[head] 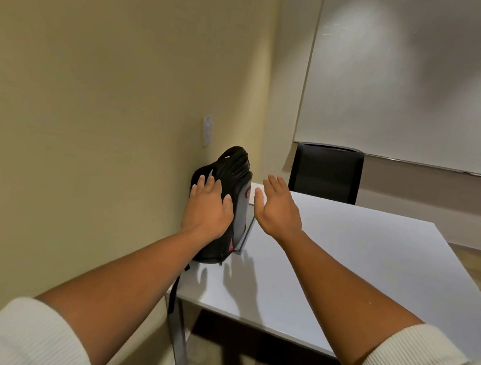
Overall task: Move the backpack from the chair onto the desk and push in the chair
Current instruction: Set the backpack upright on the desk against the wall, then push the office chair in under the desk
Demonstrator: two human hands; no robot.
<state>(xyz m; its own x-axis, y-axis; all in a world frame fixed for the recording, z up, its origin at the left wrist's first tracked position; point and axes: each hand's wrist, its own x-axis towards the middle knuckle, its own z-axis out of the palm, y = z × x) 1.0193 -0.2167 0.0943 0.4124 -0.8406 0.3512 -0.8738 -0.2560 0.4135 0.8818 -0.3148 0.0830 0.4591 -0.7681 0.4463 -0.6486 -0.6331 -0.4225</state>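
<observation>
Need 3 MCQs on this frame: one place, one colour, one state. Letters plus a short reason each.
1. Where is the backpack?
A. on the desk's far-left corner by the wall
B. on the chair seat
C. on the floor

2. What colour is the desk top?
A. black
B. white
C. wood brown

3. What is the right hand doing?
A. gripping a strap
B. pressing flat on the desk
C. open in the air, holding nothing

Key:
1 A: the bag stands on the tabletop next to the beige wall, with the left hand laid on its side.
2 B: the surface is plain white.
3 C: the fingers are spread above the desk, just clear of the bag, with the hand's shadow on the desk below.
</observation>
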